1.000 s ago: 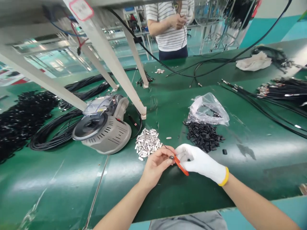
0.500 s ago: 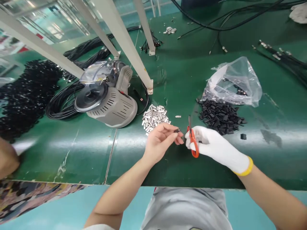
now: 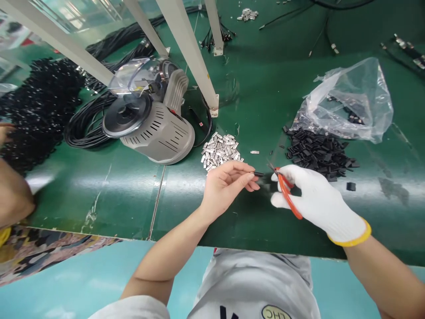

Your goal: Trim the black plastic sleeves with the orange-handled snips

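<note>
Between thumb and fingers, my bare left hand (image 3: 229, 184) pinches a small, thin black piece (image 3: 257, 174); its exact kind I cannot make out. My right hand (image 3: 310, 195), in a white glove with a yellow cuff, holds orange-handled scissors (image 3: 288, 195). Their blades point up and left, close to the black piece, and look slightly parted. Beyond my left hand lies a heap of small silver metal parts (image 3: 221, 150), with a single metal part (image 3: 254, 152) apart from it. A pile of small black plastic pieces (image 3: 318, 153) is beyond my right hand.
A grey machine (image 3: 156, 128) with a clear cover stands left, near white posts (image 3: 195, 57). Black cable coils (image 3: 84, 128) and a large black heap (image 3: 43, 106) lie farther left, beside another person's arm (image 3: 13, 195). An open plastic bag (image 3: 352, 102) lies at right.
The scissors have tilted, their blades swinging left toward my left hand. More of the black piece now sticks out from my left fingers. The whole view has shifted slightly.
</note>
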